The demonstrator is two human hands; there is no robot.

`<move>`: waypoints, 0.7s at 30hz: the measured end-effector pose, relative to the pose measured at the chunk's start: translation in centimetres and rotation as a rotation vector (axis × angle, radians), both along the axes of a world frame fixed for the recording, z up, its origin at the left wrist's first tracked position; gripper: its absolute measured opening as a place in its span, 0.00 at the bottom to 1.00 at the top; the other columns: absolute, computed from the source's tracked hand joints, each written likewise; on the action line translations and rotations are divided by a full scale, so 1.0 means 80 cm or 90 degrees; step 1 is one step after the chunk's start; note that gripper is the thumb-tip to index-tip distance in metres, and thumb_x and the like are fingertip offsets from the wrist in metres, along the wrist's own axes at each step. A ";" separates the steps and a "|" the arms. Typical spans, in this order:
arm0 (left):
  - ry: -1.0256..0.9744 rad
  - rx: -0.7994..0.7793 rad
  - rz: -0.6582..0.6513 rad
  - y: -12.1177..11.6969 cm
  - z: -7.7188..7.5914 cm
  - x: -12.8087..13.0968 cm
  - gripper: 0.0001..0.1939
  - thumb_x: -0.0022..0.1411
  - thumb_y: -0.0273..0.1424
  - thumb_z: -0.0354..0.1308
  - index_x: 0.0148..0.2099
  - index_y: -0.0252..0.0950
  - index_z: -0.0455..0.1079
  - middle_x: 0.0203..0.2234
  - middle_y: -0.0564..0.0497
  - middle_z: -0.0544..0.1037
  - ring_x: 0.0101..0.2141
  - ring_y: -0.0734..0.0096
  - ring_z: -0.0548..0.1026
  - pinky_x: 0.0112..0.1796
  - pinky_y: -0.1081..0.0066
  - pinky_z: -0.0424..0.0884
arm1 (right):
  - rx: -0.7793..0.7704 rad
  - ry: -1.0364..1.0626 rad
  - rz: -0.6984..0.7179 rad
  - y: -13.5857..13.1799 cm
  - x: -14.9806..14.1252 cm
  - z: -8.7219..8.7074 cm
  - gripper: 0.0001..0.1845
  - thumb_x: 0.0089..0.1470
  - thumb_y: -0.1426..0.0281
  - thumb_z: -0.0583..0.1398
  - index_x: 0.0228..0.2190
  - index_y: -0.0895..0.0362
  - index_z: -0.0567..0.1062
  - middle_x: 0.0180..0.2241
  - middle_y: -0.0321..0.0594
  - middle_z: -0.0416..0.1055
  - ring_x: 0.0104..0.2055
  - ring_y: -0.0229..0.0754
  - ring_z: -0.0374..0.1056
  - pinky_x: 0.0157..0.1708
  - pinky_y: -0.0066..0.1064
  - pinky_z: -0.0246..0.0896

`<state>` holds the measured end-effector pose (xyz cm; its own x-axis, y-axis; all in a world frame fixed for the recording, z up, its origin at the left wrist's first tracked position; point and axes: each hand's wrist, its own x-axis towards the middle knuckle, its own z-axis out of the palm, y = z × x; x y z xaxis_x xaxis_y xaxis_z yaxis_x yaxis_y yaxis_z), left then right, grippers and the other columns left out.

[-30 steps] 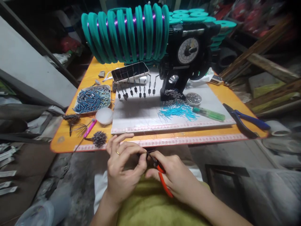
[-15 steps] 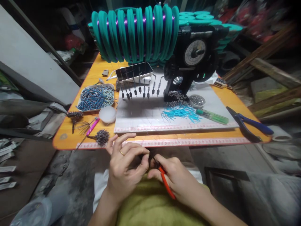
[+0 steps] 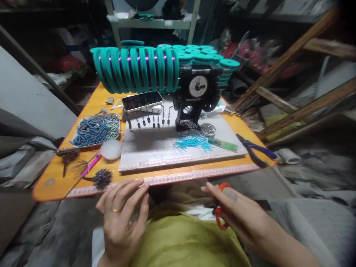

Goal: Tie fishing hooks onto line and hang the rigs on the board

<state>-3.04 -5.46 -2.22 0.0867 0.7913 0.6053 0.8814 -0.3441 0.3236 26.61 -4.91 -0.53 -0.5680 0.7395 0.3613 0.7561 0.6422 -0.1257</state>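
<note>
Stretching across the view from 9 to 3 o'clock, an orange worktop (image 3: 59, 181) bears a bank of teal spools (image 3: 142, 70) at 11 o'clock and, closer in, a flat white board (image 3: 139, 148). At its near edge, over olive cloth (image 3: 191, 233), the left hand (image 3: 125, 213) sits at 7 o'clock and the right hand (image 3: 236, 202) at 5, well apart. The left fingers curve towards 1 o'clock; whether that grip pinches anything fine cannot be told. The right grip is closed around red-handled pliers (image 3: 218, 211), so the right hand is the nearer one, and they lie at 3 o'clock from the left hand. Red shows above and below the right thumb, roughly along a 12-to-6 line, but the tips and true long axis cannot be made out.
</note>
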 end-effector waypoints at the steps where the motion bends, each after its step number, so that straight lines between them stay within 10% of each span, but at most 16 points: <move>1: -0.009 -0.007 -0.003 -0.005 -0.002 0.002 0.25 0.55 0.19 0.65 0.52 0.45 0.70 0.45 0.50 0.78 0.50 0.67 0.73 0.54 0.63 0.61 | 0.037 -0.005 -0.027 0.004 0.016 0.005 0.30 0.59 0.74 0.51 0.63 0.53 0.58 0.44 0.36 0.69 0.45 0.14 0.64 0.47 0.05 0.61; 5: -0.002 -0.036 0.039 -0.015 -0.018 0.000 0.25 0.57 0.23 0.64 0.56 0.43 0.67 0.50 0.46 0.76 0.52 0.62 0.73 0.57 0.60 0.59 | 0.170 -0.063 -0.330 0.038 0.079 0.029 0.28 0.58 0.68 0.54 0.60 0.51 0.64 0.46 0.36 0.69 0.39 0.16 0.63 0.42 0.09 0.58; 9: 0.076 -0.036 0.065 -0.008 -0.035 -0.010 0.28 0.59 0.30 0.63 0.60 0.41 0.63 0.55 0.44 0.73 0.55 0.58 0.70 0.59 0.60 0.57 | -0.002 -0.049 -0.548 0.098 0.128 0.045 0.33 0.58 0.61 0.52 0.62 0.58 0.60 0.51 0.42 0.66 0.46 0.25 0.64 0.46 0.16 0.58; 21: 0.142 -0.034 0.012 0.014 -0.025 0.040 0.21 0.63 0.33 0.57 0.58 0.42 0.65 0.57 0.54 0.73 0.60 0.71 0.65 0.61 0.69 0.50 | -0.144 -0.029 -0.427 0.233 0.150 0.023 0.23 0.56 0.56 0.54 0.45 0.55 0.78 0.42 0.38 0.72 0.34 0.21 0.61 0.39 0.14 0.53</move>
